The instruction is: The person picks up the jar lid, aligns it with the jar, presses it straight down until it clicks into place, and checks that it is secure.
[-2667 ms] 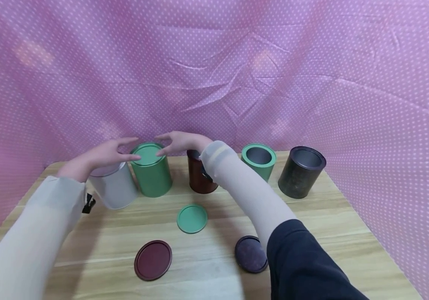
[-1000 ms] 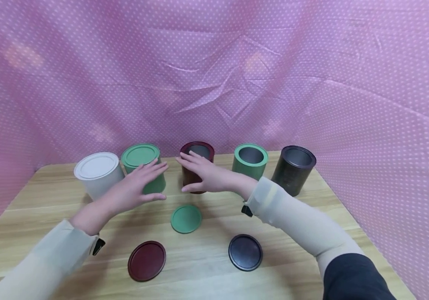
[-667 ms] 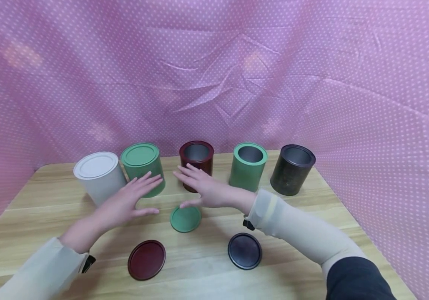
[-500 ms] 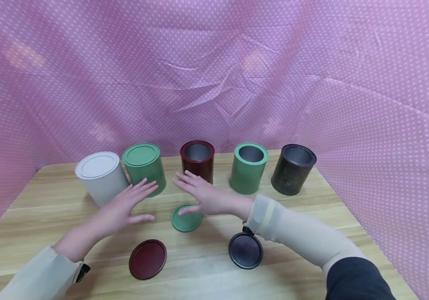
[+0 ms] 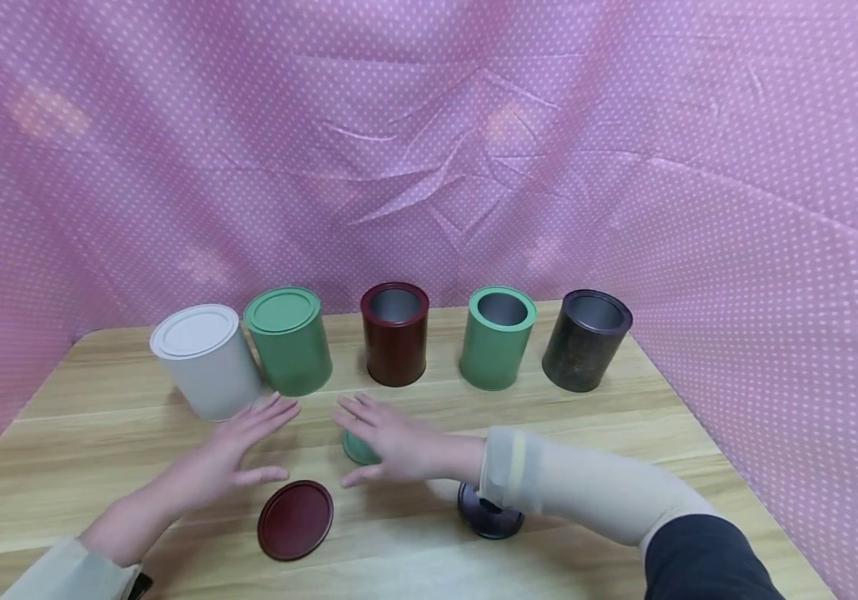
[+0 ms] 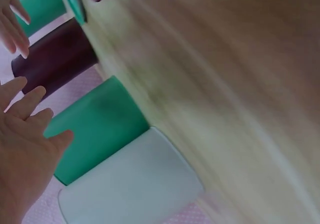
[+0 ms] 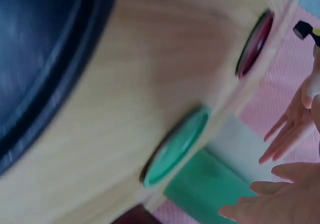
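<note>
My left hand (image 5: pixel 222 454) hovers with spread fingers over the table, just behind and left of a dark red lid (image 5: pixel 295 520). Facing it, my right hand (image 5: pixel 391 442) floats above a small green lid (image 5: pixel 357 448) and partly covers it. Neither hand holds anything. A dark purple lid (image 5: pixel 490 518) lies under my right wrist, half hidden. Along the back stand a white can (image 5: pixel 211 371) and a green can (image 5: pixel 292 350), both with lids on. To their right are an uncovered dark red can (image 5: pixel 396 346), a second green can (image 5: pixel 496 350) and a black can (image 5: pixel 582 350).
The cans stand in a row near the far edge of the wooden table (image 5: pixel 624 467). Pink dotted cloth (image 5: pixel 429 125) hangs close behind them and on both sides.
Both hands have drawn back from the lidded green can at the rear toward the lids in front, fingers staying spread. That can and the lids keep their places.
</note>
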The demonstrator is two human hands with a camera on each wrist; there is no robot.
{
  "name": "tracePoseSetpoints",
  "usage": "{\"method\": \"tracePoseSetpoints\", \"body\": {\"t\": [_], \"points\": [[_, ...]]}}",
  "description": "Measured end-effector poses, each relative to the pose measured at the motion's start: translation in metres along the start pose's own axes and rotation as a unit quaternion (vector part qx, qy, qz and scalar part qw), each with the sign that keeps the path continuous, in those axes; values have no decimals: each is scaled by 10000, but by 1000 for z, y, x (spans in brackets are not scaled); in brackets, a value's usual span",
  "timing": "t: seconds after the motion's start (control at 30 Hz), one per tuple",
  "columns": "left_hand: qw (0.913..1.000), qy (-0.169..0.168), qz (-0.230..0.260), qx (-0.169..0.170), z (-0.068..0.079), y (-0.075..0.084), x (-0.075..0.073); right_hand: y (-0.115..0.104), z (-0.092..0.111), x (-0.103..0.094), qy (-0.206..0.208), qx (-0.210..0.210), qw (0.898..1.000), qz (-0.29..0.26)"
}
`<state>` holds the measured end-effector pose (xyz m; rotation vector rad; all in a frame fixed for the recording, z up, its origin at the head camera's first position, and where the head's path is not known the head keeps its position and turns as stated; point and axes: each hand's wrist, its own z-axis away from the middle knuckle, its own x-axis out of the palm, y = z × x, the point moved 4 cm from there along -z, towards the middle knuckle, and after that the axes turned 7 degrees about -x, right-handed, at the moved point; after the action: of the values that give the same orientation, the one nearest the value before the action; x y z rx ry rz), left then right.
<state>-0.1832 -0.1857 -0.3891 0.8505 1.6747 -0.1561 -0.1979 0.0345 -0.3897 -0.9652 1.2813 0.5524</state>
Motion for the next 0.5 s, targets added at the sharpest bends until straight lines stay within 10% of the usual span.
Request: {"method": "tracePoseSetpoints", "body": {"t": [0.5], "points": [[9975, -679, 205, 34, 24, -16, 20, -20, -2, 35, -571, -171, 9982, 1]]}}
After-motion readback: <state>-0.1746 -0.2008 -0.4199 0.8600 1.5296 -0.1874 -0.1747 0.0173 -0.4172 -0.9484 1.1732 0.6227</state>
